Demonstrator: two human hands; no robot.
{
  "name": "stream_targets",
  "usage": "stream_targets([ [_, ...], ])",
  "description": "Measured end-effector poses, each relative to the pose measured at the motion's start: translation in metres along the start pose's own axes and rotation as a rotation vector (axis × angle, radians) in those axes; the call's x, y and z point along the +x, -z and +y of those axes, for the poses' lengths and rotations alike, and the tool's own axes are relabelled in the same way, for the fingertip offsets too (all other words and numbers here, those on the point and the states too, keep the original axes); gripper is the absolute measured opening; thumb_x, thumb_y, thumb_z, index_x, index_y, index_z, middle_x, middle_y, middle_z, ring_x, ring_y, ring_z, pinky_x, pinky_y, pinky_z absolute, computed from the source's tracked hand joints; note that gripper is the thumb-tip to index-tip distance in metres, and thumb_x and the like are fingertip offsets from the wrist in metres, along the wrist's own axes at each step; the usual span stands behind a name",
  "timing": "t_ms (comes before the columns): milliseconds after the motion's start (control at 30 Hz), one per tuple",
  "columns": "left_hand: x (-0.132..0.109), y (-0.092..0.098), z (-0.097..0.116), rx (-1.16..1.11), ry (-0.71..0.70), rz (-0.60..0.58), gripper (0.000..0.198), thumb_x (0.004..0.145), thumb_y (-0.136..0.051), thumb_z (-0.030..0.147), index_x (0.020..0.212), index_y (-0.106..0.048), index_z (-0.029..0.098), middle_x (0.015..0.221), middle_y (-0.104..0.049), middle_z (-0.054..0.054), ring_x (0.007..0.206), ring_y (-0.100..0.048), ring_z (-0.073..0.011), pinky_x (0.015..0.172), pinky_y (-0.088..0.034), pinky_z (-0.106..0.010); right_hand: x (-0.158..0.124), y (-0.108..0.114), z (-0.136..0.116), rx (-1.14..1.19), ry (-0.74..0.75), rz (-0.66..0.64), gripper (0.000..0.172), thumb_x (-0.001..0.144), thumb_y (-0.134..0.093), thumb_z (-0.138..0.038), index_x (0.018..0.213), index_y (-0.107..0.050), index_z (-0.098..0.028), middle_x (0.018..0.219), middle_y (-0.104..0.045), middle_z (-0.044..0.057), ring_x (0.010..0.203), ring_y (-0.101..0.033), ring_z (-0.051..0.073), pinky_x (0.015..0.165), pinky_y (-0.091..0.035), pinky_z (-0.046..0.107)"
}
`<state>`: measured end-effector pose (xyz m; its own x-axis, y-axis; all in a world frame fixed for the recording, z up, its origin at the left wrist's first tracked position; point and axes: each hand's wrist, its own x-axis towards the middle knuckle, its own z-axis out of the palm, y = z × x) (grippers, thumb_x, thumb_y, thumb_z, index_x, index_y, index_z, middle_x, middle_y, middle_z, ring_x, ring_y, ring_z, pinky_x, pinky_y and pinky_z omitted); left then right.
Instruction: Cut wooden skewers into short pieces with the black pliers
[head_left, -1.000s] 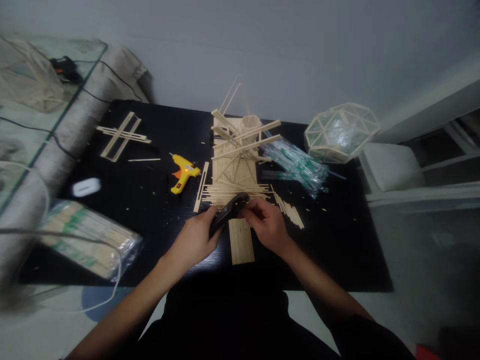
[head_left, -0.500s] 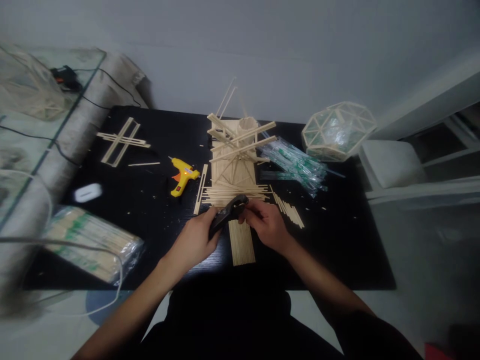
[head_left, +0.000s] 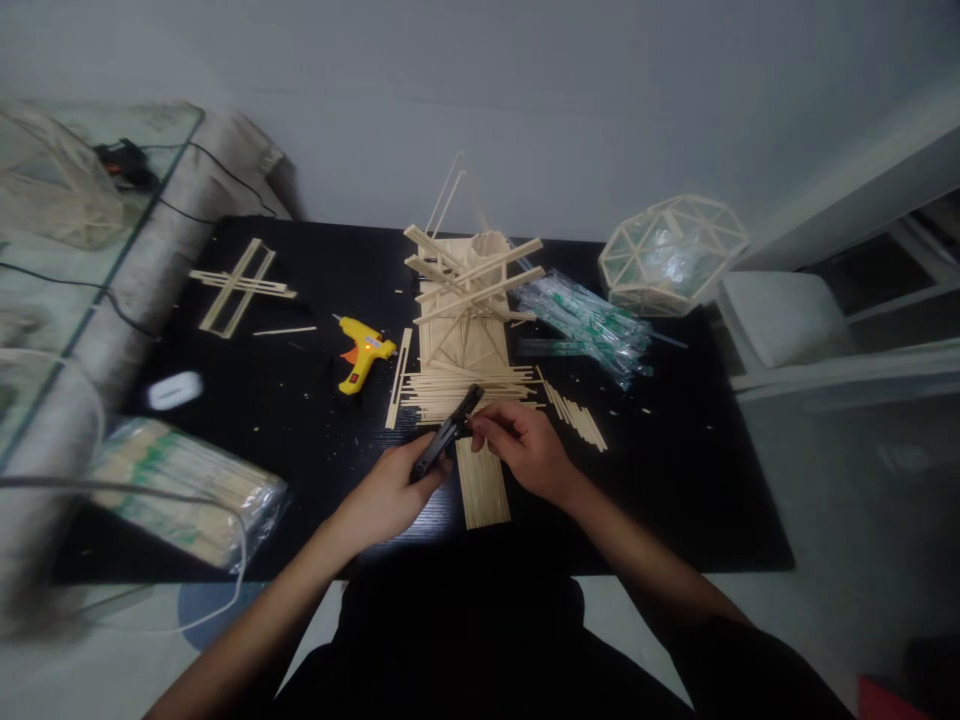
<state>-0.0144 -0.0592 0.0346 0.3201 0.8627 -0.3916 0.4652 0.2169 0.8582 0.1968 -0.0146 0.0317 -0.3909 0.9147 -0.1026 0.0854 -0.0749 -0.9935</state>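
My left hand (head_left: 395,490) is closed round a black hand tool (head_left: 448,433) that looks like a cutter, its head tilted up to the right. Close to that head, my right hand (head_left: 525,445) has its fingertips pinched together; whatever lies between them is too small to make out. Below my fingers is a flat panel of wooden sticks (head_left: 484,490). A heap of loose wooden sticks (head_left: 469,385) lies just beyond. Behind it stands a wooden stick model (head_left: 465,290) with crossed bars and a round tube-like part.
A yellow glue gun (head_left: 364,352) lies left of the model, near a crossed stick frame (head_left: 241,287). Shorter sticks (head_left: 574,415) and plastic packaging (head_left: 592,325) are to the right, with a faceted stick ball (head_left: 675,255) behind. A packed stick bundle (head_left: 187,490) and white case (head_left: 175,390) sit left.
The black tool has turned in my left hand, its head now pointing more upward and seen narrower. My right fingertips have come slightly left and lower, away from its tip.
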Motion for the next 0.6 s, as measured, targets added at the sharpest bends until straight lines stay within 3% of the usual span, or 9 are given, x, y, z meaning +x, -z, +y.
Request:
stream_targets([
  [133,-0.003,-0.005,-0.007,-0.463,0.169,-0.081,0.023,0.089,-0.063,0.041,0.087,-0.055,0.019,0.053,-0.043,0.009,0.044,-0.04,-0.0099,0.045,-0.034,-0.023,-0.002,0.0,0.0,0.083,-0.029,-0.024,0.027,0.098,-0.064,-0.04,0.084,-0.068,-0.018,0.071,-0.066,0.0,0.051,-0.039,0.008,0.049,-0.03,0.024],
  [233,-0.008,-0.004,-0.009,-0.67,0.224,-0.1,0.023,0.084,-0.068,0.036,0.091,-0.059,0.017,0.057,-0.049,0.006,0.046,-0.047,-0.0112,0.044,-0.041,-0.024,-0.003,-0.001,0.004,0.141,-0.041,-0.015,0.026,0.097,-0.065,-0.043,0.091,-0.069,-0.018,0.073,-0.066,0.0,0.051,-0.04,0.008,0.049,-0.03,0.024],
  [367,-0.015,0.002,-0.009,-0.783,0.282,-0.146,0.028,0.085,-0.068,0.034,0.103,-0.067,0.013,0.068,-0.062,0.0,0.054,-0.061,-0.0153,0.056,-0.054,-0.03,-0.002,-0.001,0.006,0.145,-0.013,-0.011,0.026,0.098,-0.064,-0.042,0.111,-0.069,-0.02,0.071,-0.063,-0.002,0.052,-0.039,0.009,0.049,-0.031,0.024],
  [600,-0.021,0.005,-0.012,-0.805,0.237,-0.195,0.035,0.085,-0.068,0.027,0.115,-0.069,0.009,0.081,-0.073,-0.008,0.067,-0.069,-0.0191,0.07,-0.052,-0.032,0.001,0.0,0.002,0.011,0.03,-0.025,0.022,0.101,-0.058,-0.034,0.115,-0.07,-0.023,0.07,-0.06,-0.003,0.053,-0.041,0.01,0.053,-0.033,0.026],
])
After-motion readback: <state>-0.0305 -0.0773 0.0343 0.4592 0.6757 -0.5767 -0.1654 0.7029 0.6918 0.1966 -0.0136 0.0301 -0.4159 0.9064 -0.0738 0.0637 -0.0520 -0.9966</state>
